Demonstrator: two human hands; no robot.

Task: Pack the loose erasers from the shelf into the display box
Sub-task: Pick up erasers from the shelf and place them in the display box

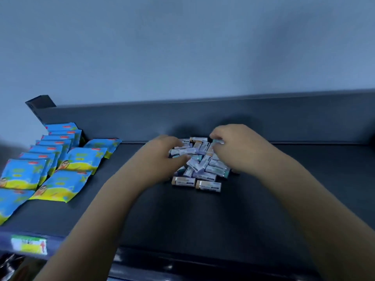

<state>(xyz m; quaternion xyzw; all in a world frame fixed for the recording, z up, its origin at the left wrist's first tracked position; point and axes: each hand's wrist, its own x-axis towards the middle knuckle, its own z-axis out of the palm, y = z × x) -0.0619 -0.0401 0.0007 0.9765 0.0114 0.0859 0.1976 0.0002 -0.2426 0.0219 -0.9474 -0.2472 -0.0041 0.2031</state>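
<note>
On the left side of the dark shelf (182, 220) lie many blue and yellow packets (60, 179). They sit in rows and lean on each other. A small green and yellow price label (29, 244) is stuck on the front edge of the shelf, below the packets.

The left hand (160, 157) reaches into the middle of the shelf. Its fingers (172, 139) curl over the left side of a heap, and its thumb comes in from below. A few little blocks are squeezed between them.

The heap is the erasers (203, 169). They are small, short blocks, all about the same size. Each one wears a pale paper sleeve, mostly white and light purple. A bit of color peeks out at the ends, tan on some and blue-green on others. They lie every which way, some flat and some tipped on top of others. Two lie flat side by side at the front of the heap, with their tan ends to the left. The heap sits near the back of the shelf, well apart from the packets.

The right hand (237, 151) rests on the right side of the heap. Its fingers (216, 134) are bent and pinch one blue-green eraser at the top. The picture is blurry there.
</note>
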